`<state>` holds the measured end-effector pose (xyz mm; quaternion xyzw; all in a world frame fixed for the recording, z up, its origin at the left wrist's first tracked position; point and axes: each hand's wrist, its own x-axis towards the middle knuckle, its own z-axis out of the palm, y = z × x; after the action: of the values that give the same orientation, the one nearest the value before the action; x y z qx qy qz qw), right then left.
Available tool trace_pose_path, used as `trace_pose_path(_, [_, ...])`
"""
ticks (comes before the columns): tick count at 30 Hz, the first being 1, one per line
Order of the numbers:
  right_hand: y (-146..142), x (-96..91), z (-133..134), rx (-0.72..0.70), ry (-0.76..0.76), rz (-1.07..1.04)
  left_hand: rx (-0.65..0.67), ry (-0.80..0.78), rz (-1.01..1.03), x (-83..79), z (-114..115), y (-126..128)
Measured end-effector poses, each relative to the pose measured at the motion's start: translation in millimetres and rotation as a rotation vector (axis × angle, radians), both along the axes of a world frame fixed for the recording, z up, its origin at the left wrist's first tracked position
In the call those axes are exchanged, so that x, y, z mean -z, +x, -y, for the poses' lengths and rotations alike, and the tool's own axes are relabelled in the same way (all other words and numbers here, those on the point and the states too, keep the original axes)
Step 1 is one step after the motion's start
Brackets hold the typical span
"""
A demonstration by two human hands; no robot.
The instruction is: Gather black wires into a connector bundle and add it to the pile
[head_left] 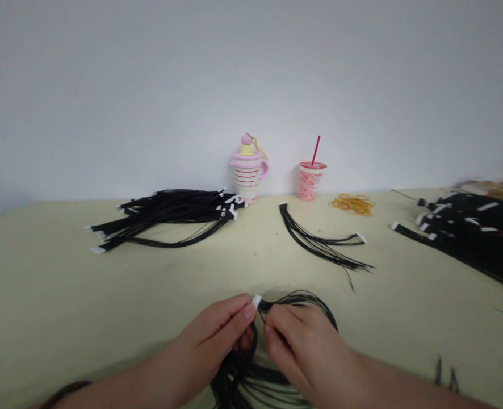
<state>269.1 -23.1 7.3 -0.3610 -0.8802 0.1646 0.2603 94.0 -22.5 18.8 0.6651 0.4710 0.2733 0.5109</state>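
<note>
Between the thumb and fingers of my left hand point(221, 332) is a small white connector point(256, 301) on the end of a black wire harness point(305, 296). My right hand point(300, 341) is closed just right of the connector, its fingers pinching the thin black wires beside it. The wires loop out behind my right hand. More of the black cables point(234, 378) hang or lie below both hands, partly covered by them. Exactly which strand sits in my right fingertips is hidden.
A pile of black cables point(170, 210) with white connectors lies at back left. One harness point(311, 241) lies mid-table. A striped pitcher point(247, 176), a cup with a straw point(309, 182) and rubber bands point(353, 204) stand or lie near the wall. Another black cable pile point(481, 227) is at right.
</note>
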Motion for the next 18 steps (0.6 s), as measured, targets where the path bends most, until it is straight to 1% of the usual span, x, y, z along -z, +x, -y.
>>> trace_pose_path(2, [0.9,2.5,-0.5,0.004,-0.008,-0.021,-0.005,-0.017,-0.012,-1.5,0.9,-0.8])
trace_pose_path(6, [1.6,6.3,-0.7,0.052,-0.070,-0.102,-0.008,-0.019,-0.025,-6.6,3.6,-1.5])
trace_pose_path(12, [0.7,-2.3,2.6,0.027,-0.156,-0.057,0.014,0.030,-0.014,-10.7,3.3,-0.5])
trace_pose_path(16, [-1.0,-5.1,2.0,0.011,-0.130,-0.022,0.059,0.066,-0.043,-10.0,1.3,-0.9])
trace_pose_path(18, [-1.9,-3.3,1.3,-0.013,-0.040,0.027,0.082,0.068,-0.052,-8.8,1.2,-1.4])
